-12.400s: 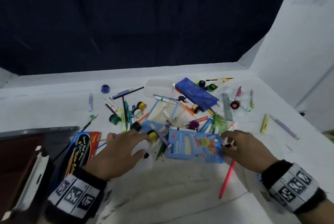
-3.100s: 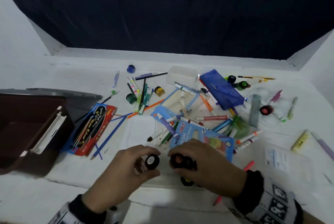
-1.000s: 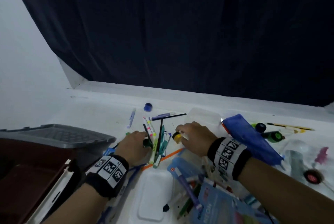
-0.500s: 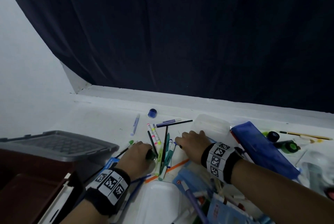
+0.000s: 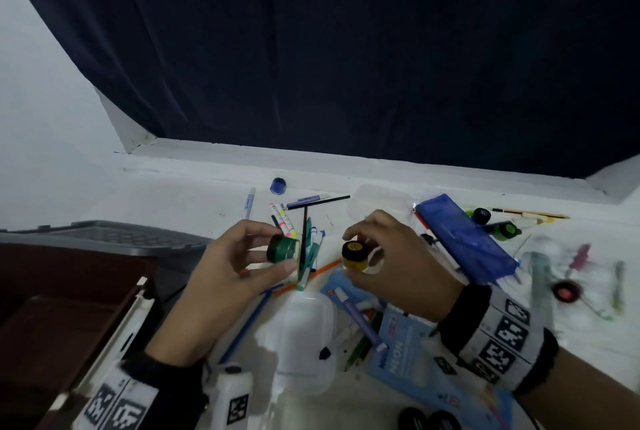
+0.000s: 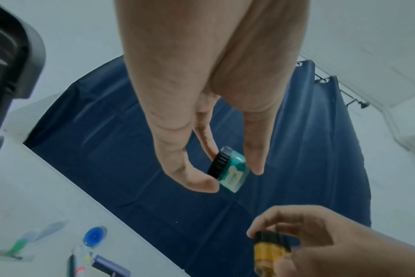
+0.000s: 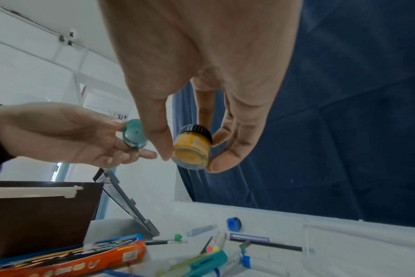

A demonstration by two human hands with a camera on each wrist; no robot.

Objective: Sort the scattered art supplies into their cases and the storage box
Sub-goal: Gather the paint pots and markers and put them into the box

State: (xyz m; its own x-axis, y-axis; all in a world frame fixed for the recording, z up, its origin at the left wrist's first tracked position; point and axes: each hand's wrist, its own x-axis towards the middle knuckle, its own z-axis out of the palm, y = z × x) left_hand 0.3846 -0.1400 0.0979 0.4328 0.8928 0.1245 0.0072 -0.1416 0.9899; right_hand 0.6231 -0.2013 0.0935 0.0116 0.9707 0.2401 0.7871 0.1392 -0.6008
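Note:
My left hand (image 5: 277,253) pinches a small green paint jar (image 5: 283,248) with a black cap, lifted above the table; the left wrist view shows the green jar (image 6: 230,173) between thumb and fingers. My right hand (image 5: 356,258) grips a yellow paint jar (image 5: 355,255) with a black cap, seen close as the yellow jar (image 7: 192,148) in the right wrist view. Both jars are held over the heap of markers and pens (image 5: 308,242). A white plastic case (image 5: 304,336) lies below the hands. The dark brown storage box (image 5: 52,311) stands open at the left.
A blue pencil pouch (image 5: 464,239), a clear container (image 5: 381,199), a blue paint jar (image 5: 278,185) and a light blue neon marker pack (image 5: 408,353) lie on the white table. A grey lid (image 5: 114,237) leans behind the box. An orange pencil box (image 7: 71,260) lies beside it.
Both hands have lifted off the table, each bringing up a paint jar: green in the left, yellow in the right. The head view has tilted down a little.

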